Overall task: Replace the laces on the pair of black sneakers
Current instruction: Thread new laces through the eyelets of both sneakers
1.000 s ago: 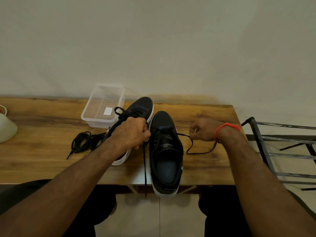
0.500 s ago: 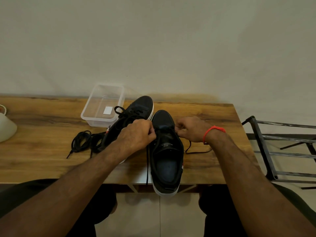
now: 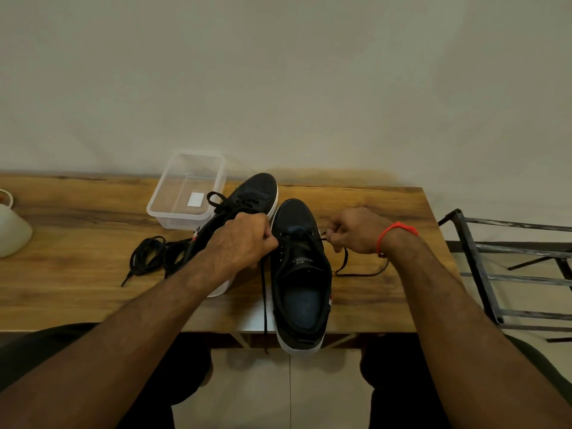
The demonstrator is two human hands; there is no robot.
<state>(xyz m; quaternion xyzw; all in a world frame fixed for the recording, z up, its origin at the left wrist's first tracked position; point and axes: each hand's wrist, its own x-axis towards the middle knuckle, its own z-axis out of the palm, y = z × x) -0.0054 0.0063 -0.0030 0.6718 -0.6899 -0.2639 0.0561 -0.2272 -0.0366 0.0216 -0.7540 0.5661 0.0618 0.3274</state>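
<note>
Head view: sneaker between apparently lace-pinching hands.

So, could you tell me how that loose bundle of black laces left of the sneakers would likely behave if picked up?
The bundle of black laces looks floppy: it lies in slack loops on the table, with one end trailing out. It would probably sag and unravel if lifted by one strand. It seems light and unlikely to roll.
</note>
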